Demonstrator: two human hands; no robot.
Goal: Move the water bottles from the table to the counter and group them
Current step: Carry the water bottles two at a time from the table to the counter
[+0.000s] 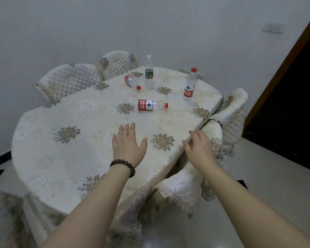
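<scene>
Starting with the nearest bottle (pixel 151 105): it lies on its side near the middle of the table (pixel 48 151), red cap pointing to my right, and it looks close to empty. I judge it light, thin-walled and ready to roll or dent, so I would take it around the labelled middle, where the plastic is stiffest, rather than by the neck.

Behind it, a smaller red-label bottle (pixel 132 82) also lies on its side, just beside an upright green-label bottle (pixel 149 73). A taller upright bottle (pixel 189 85) stands apart near the far right edge; I cannot tell how full it is. The upright ones may tip easily, so a wrap around the body suits them too.

My left hand (pixel 128 146) hovers over the cloth short of the nearest bottle, fingers spread and holding nothing, with a bead bracelet (pixel 123 167) at the wrist. My right hand (pixel 198 149) sits at the table's edge, fingers loosely extended and empty, beside a quilted chair cover (pixel 234 111). No counter is in view.
</scene>
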